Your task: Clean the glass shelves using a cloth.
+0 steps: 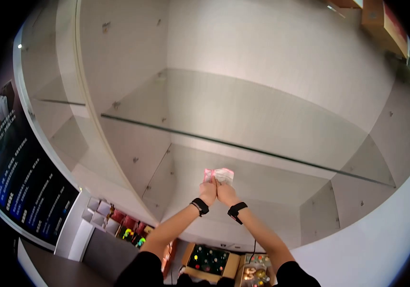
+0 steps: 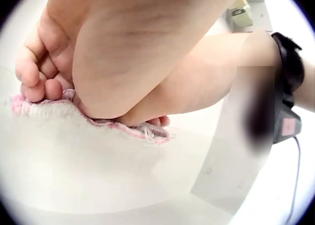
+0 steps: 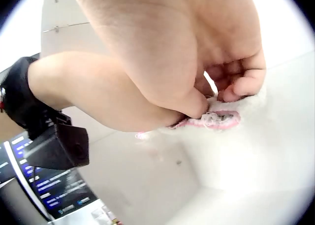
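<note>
Pink-edged cloth (image 1: 219, 175) shows below the glass shelf (image 1: 262, 150) in the head view, with the left hand (image 1: 208, 193) and right hand (image 1: 225, 193) gripping it together from 6 o'clock. In the left wrist view, curled fingers (image 2: 34, 82) pinch its hem at 9 o'clock. In the right wrist view, fingers (image 3: 241, 85) pinch it at 3 o'clock.

**Worn items, person**
- Left sleeve (image 1: 135, 268), right sleeve (image 1: 296, 276): short, black, ending above the elbow.
- Left wrist strap (image 1: 199, 206): black band carrying the left camera housing (image 3: 60, 147), a boxy black unit.
- Right wrist strap (image 1: 237, 211): black band carrying the right camera housing (image 2: 288, 127), dark with a small red mark. A thin dark cable (image 2: 297, 178) runs from it.
- Left hand (image 1: 208, 192), right hand (image 1: 225, 193): bare.
</note>
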`<action>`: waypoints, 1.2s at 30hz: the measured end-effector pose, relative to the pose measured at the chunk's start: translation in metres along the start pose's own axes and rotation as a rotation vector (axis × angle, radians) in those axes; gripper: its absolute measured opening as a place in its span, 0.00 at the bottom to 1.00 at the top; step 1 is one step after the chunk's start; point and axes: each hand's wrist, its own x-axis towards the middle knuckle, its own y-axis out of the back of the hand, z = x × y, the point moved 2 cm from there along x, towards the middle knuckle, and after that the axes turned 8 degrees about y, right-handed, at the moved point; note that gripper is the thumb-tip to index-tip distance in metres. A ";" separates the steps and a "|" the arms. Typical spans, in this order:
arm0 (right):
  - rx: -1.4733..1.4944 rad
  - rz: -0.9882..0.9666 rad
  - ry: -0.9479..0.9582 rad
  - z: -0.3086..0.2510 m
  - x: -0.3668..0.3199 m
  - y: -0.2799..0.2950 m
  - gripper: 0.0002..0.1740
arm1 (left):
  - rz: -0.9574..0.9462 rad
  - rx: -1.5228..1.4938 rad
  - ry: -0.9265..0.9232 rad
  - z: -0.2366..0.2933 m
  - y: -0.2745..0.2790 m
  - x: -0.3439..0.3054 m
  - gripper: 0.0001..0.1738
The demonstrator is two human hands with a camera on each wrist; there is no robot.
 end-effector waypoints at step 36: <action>-0.031 -0.171 0.277 -0.103 0.005 -0.026 0.36 | -0.065 0.159 -0.085 -0.092 0.026 -0.071 0.33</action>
